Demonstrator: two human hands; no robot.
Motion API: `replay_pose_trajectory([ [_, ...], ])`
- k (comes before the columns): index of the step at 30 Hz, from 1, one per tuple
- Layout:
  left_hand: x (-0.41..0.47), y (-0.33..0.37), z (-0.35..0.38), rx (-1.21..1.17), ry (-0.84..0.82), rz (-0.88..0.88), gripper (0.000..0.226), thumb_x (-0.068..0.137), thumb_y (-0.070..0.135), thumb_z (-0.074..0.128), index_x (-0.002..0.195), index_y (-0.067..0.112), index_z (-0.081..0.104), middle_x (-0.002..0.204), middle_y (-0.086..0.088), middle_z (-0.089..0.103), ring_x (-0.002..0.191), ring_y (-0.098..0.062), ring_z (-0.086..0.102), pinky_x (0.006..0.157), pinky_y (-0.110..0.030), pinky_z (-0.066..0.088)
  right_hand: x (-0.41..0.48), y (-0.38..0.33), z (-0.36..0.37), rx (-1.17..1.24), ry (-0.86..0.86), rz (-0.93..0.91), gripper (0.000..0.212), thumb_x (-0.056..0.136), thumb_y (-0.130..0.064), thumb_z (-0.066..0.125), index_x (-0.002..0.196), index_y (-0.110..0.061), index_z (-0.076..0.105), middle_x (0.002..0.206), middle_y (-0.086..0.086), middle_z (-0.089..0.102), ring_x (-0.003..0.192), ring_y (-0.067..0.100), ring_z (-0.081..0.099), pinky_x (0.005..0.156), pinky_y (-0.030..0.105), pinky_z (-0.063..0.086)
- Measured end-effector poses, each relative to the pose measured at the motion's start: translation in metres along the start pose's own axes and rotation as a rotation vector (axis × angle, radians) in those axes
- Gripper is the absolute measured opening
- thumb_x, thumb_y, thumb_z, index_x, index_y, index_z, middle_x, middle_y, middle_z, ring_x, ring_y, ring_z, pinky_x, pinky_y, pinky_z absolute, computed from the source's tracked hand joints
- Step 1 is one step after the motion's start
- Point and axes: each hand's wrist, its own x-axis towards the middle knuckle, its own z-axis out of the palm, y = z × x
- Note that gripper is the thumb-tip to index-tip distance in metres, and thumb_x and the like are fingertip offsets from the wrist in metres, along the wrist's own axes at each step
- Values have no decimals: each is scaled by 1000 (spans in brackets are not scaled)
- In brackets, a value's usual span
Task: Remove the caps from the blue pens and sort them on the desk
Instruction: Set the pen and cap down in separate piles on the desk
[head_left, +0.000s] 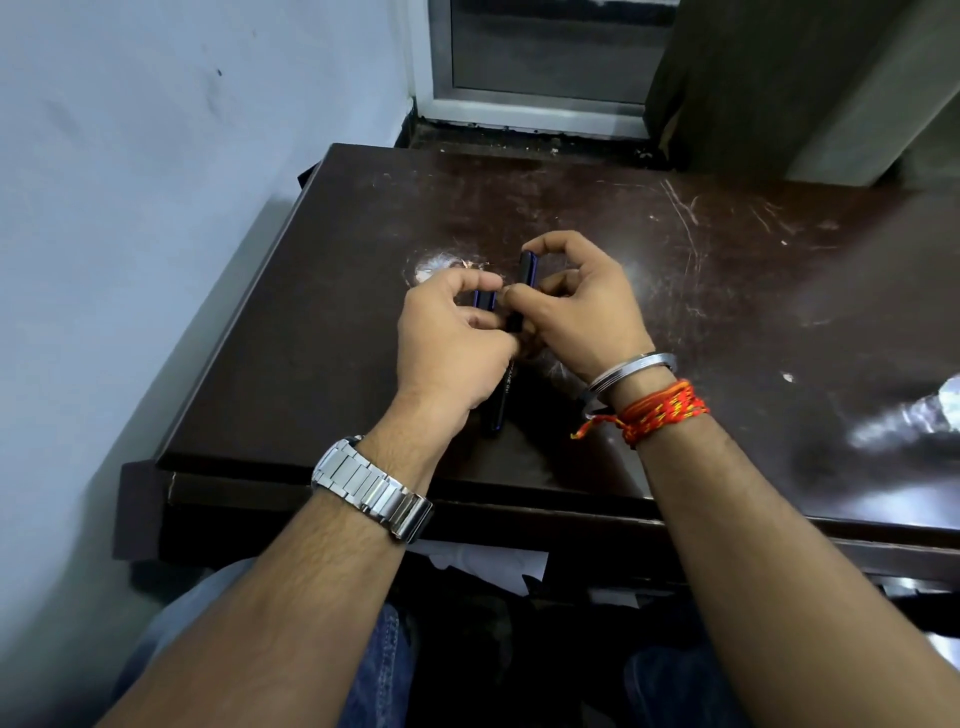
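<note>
My left hand (452, 338) is closed around a bundle of dark blue pens (500, 400). Their lower ends stick out below the palm and their capped tops (484, 300) show between thumb and fingers. My right hand (582, 306) pinches one dark blue pen (525, 275) near its cap, thumb and forefinger arched over its top end. Both hands touch above the middle of the dark brown desk (727, 270). How many pens the left hand holds is hidden by the fingers.
The desk top is scratched, with white scuff marks (436, 265) just beyond my hands. A pale wall (156, 208) runs along the left edge. A window frame (540, 104) and a curtain (779, 88) stand behind. Papers (483, 561) lie under the desk's front edge.
</note>
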Motion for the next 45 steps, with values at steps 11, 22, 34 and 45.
replay_pose_trajectory([
  [11, -2, 2, 0, 11, 30, -15, 57, 61, -7, 75, 101, 31, 57, 73, -6, 77, 71, -22, 76, 72, -50, 64, -1, 7, 3, -79, -7, 15, 41, 73, -33, 74, 113, -36, 63, 66, -1, 65, 61, 14, 62, 63, 32, 54],
  [22, 3, 3, -2, 43, -51, 60, 54, 58, 12, 80, 104, 26, 56, 76, -1, 79, 73, -17, 77, 77, -49, 64, -3, 3, -3, 13, 37, 144, 35, 70, -26, 81, 95, -30, 57, 74, 2, 73, 69, 16, 70, 71, 38, 59],
  [34, 6, 10, -3, -6, 28, 63, 33, 71, 27, 87, 91, 26, 60, 73, 2, 79, 101, -25, 74, 94, -50, 57, 9, 21, -60, -216, 317, 264, 19, 68, -24, 81, 84, -15, 77, 78, 7, 75, 77, 23, 73, 77, 40, 61],
  [45, 4, 10, -8, 97, 73, 59, 26, 78, 15, 84, 87, 23, 62, 62, 4, 75, 58, -10, 74, 65, -33, 64, 9, 19, -53, -432, 140, 327, 19, 74, -22, 79, 88, -8, 78, 87, 15, 74, 95, 33, 69, 88, 43, 57],
])
